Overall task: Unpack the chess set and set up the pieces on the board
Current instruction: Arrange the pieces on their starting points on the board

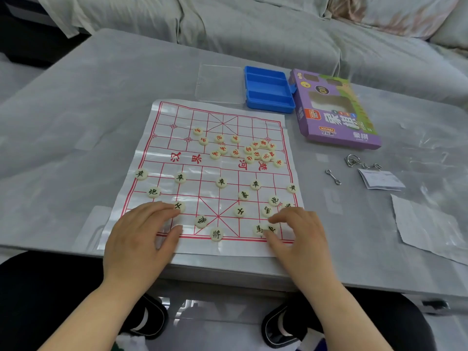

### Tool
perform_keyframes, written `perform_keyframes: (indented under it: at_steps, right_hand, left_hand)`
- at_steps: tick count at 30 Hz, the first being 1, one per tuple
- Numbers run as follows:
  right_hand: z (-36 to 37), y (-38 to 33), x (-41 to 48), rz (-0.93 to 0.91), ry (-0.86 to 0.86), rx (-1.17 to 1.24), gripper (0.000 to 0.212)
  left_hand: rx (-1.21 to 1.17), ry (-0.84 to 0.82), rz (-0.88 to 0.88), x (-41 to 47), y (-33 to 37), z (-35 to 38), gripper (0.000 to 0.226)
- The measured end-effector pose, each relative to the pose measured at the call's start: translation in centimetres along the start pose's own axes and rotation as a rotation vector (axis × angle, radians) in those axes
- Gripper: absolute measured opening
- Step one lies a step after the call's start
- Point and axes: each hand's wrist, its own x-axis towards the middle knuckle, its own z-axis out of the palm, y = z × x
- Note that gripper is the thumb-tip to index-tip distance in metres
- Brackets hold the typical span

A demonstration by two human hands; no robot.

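Sliding suits this step: the left hand (141, 231) lies on the board (164, 138) with straight, relaxed fingers, one tip touching a black advisor (179, 206) that likely belongs beside the general (216, 234). Red pieces (243, 149) sit heaped beyond the river. The right hand (301, 239) brackets a black piece (271, 228) between thumb and forefinger; a pinch cannot be confirmed.

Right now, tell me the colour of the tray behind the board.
The tray is blue; head view shows it best.
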Motion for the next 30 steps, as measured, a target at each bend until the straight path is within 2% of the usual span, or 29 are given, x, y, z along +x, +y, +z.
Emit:
perform_keyframes:
  at_steps: [4, 9, 14, 19, 24, 30]
  right_hand:
    - [-1.9, 2.1, 0.1, 0.186, -0.110, 0.014, 0.010]
    - [-2.7, 3.6, 0.7, 0.265, -0.138, -0.011, 0.013]
    - [-2.3, 3.2, 2.3, 0.250, -0.206, -0.044, 0.027]
    - [-1.7, 3.0, 3.4, 0.247, -0.235, -0.109, 0.038]
    - [-1.2, 3.3, 3.8, 0.228, -0.233, -0.151, 0.034]
    - [-1.0, 3.7, 3.9, 0.227, -0.203, -0.117, 0.028]
  left_hand:
    - [-0.021, -0.034, -0.001, -0.2, -0.2, 0.1, 0.042]
    - [-0.061, -0.020, -0.011, -0.5, 0.8, -0.2, 0.043]
    - [-0.115, -0.045, 0.103, -0.7, 3.6, 0.8, 0.063]
    - [-0.078, -0.131, 0.165, 0.1, 4.9, 2.3, 0.062]
    - [-0.008, -0.196, 0.184, 0.3, 4.8, 3.1, 0.065]
    - [0.031, -0.159, 0.223, 0.2, 4.8, 3.5, 0.067]
